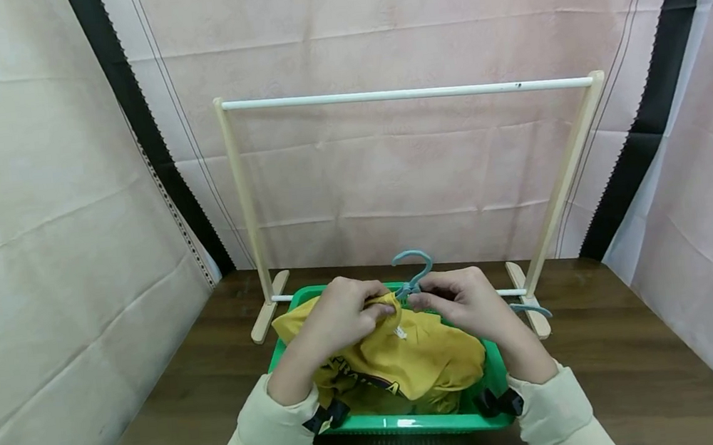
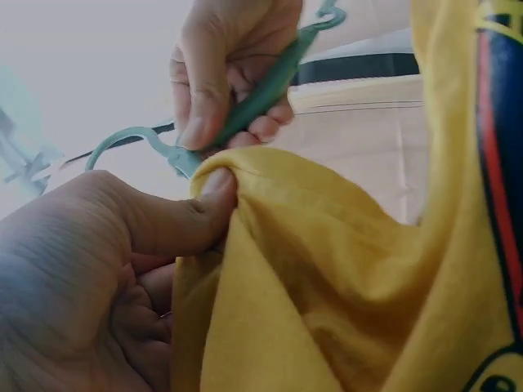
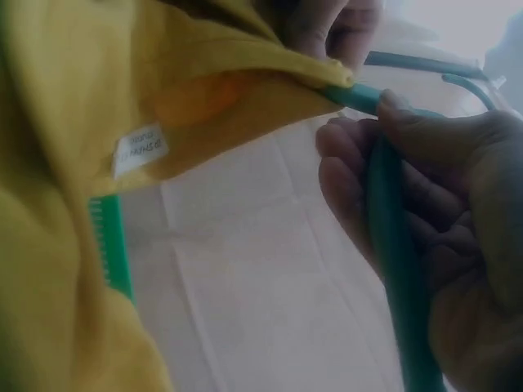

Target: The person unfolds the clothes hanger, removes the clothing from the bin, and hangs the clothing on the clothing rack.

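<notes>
A yellow shirt (image 1: 433, 347) with a dark print lies bunched over a green basket (image 1: 408, 424). My left hand (image 1: 343, 320) pinches the shirt's neckline between thumb and fingers. My right hand (image 1: 467, 301) grips a blue-green hanger (image 1: 412, 254) just below its hook, which points up. In the right wrist view, one arm of the hanger (image 3: 357, 96) enters the neck opening beside the left fingers, its far end hidden by cloth. The other arm runs through the right palm and, in the left wrist view, ends in a notch. A white label (image 3: 140, 150) shows inside the collar.
Behind the basket stands a rack with a white top bar (image 1: 405, 94), pale side posts and flat feet (image 1: 272, 306). Nothing hangs on the bar. All this rests on a dark wooden tabletop (image 1: 628, 361), with pale cloth walls (image 1: 378, 177) around it.
</notes>
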The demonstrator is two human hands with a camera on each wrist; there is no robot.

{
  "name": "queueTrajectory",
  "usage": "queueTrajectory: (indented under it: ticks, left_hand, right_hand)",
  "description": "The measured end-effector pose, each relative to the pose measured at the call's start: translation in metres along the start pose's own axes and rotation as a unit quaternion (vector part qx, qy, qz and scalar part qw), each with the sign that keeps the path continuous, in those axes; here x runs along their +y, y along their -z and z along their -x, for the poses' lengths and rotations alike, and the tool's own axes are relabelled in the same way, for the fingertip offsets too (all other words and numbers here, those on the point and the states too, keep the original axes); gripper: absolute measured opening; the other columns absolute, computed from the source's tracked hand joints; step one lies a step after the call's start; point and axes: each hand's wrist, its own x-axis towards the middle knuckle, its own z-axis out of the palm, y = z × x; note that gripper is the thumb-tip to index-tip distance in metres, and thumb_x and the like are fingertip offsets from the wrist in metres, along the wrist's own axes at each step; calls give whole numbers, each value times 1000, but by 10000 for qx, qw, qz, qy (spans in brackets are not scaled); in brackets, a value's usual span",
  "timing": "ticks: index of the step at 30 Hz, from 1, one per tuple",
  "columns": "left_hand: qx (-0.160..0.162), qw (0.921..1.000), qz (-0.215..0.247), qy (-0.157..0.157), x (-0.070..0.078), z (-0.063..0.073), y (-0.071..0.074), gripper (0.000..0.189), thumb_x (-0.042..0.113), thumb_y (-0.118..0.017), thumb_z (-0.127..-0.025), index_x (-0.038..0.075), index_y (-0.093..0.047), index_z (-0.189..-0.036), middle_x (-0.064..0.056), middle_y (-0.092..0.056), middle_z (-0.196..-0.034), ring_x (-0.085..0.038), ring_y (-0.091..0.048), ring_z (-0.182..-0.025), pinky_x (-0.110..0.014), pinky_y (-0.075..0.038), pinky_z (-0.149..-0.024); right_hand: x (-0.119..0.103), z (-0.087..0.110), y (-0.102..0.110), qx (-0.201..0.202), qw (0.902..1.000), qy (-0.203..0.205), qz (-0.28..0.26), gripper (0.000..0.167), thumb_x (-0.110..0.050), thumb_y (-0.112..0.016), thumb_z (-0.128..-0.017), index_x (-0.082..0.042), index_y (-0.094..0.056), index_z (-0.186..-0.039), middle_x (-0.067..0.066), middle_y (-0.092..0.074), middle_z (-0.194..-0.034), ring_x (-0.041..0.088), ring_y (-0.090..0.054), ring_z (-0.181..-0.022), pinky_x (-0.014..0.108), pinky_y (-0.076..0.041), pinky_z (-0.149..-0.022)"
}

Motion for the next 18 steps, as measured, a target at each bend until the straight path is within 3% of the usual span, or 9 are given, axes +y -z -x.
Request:
queueTrajectory:
  ticks: [2,4,9,14,18]
  left_hand:
    - [-9,9999,98,61,1,2,0,8,24,-72,-95,18,-77,-98,13,-64,-75,-2,-44,-51,-22,-39,-50]
    - [40,9997,187,152,1,4,2,7,24,-73,-95,19,-77,-98,15,-66,-78,-2,-48,-54,-22,-42,-52]
    - [173,9990,283,299,-2,7,9,7,25,-74,-94,21,-78,-98,15,-70,-85,-2,-56,-62,-25,-49,-57]
    - [303,9986,326,302,-6,7,12,6,23,-74,-94,21,-78,-98,15,-71,-86,-2,-56,-62,-25,-48,-57]
    - [356,9981,401,298,-5,7,10,6,22,-73,-95,21,-78,-98,15,-71,-87,-1,-57,-63,-25,-48,-57]
  right_hand:
    - [1,0,-3,-53,10000,-1,-15,10,6,-73,-88,-3,-76,-89,-2,-72,-75,5,-52,-51,20,-39,-45]
    - [6,1,-3,-122,9998,-124,-55,10,4,-72,-89,-5,-76,-93,0,-73,-77,6,-60,-57,21,-45,-48]
    - [32,11,14,-526,9971,-542,72,11,-14,-71,-96,-16,-76,-105,-8,-74,-88,11,-72,-78,28,-58,-65]
    - [40,19,33,-655,9931,-783,569,10,-21,-71,-96,-21,-77,-104,-15,-73,-85,8,-72,-75,28,-58,-66]
    - [41,19,34,-558,9922,-683,881,10,-24,-72,-95,-20,-78,-102,-15,-73,-79,6,-70,-72,26,-57,-64]
